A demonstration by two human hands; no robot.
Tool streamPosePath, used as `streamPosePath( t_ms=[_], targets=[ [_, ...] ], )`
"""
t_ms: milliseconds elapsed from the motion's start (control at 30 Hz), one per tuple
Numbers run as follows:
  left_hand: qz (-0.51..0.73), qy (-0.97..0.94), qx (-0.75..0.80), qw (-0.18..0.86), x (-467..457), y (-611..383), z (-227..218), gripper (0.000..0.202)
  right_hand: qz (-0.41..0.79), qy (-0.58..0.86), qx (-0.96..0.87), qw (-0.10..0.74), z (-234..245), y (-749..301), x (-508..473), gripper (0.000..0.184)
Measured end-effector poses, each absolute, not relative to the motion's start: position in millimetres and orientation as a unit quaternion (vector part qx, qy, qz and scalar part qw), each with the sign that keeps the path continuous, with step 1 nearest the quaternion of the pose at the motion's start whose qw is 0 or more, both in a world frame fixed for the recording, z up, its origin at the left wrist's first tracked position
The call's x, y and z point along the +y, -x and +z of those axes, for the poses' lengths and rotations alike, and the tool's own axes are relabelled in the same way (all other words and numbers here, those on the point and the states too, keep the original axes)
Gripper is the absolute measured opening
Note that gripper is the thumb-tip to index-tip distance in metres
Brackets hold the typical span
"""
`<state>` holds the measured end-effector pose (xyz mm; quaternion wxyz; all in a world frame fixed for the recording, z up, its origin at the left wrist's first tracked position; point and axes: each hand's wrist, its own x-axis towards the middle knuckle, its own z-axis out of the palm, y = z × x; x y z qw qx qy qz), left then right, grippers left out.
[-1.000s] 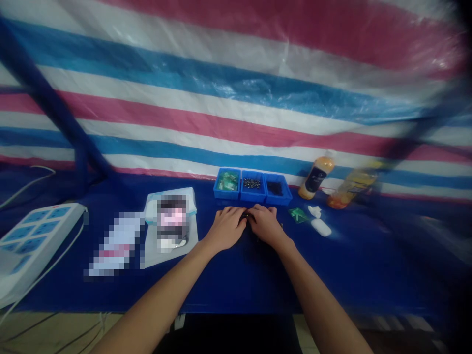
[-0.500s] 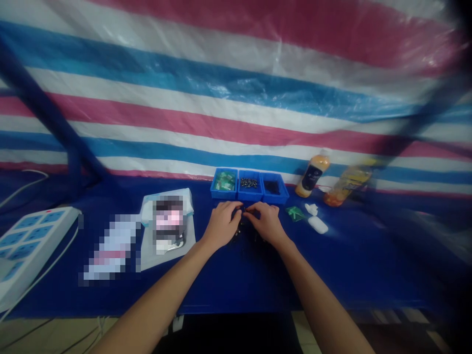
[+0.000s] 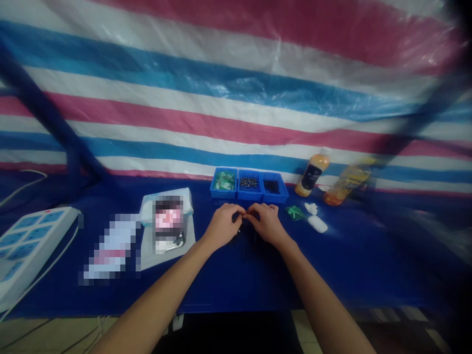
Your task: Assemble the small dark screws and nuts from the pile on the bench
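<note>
Small dark parts lie on the blue table, below and just beside the fingers of the left hand; more dark bits show faintly under the right hand. Exact shape: too small and dim to tell.

Grip: both hands have thumb and fingers drawn together, and the fingertips of the two meet or nearly meet at the centre. A piece may be pinched there; cannot tell, as the fingers cover the spot.

Surroundings: just beyond the hands stand three blue trays side by side. The left tray holds green and clear pieces, the middle tray small shiny ones, the right tray dark ones. To the right lie a green packet and a white case.

Technique, my judgement: fine fingertip work suits parts this small. Best to steady with one hand and make small adjustments with the other, wrists low and supported. Light pressure should limit slipping. Opening a slight gap between fingertips would help sight; dark parts on dark blue are easily lost or swept aside by a palm.
</note>
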<state>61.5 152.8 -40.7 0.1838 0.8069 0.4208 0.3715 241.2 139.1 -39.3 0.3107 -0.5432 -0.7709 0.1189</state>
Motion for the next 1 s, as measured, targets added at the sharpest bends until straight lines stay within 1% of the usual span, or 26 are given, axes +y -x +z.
streamPosePath(
  t_ms=[333, 767, 1000],
  targets=[
    [0.378, -0.806, 0.406, 0.206, 149.9, -63.3, -37.4, 0.026, 0.139, 0.521, -0.786, 0.303, -40.0, -243.0, 139.4, 0.013],
    [0.371, -0.805, 0.411, 0.213, 148.9, -64.1, -37.1, 0.021, 0.153, 0.527, -0.782, 0.295, -31.3, -237.8, 133.0, 0.017],
    [0.351, -0.824, 0.406, 0.183, 150.4, -62.1, -37.5, 0.017, 0.238, 0.517, -0.758, 0.320, -35.5, -242.5, 137.3, 0.028]
  ],
)
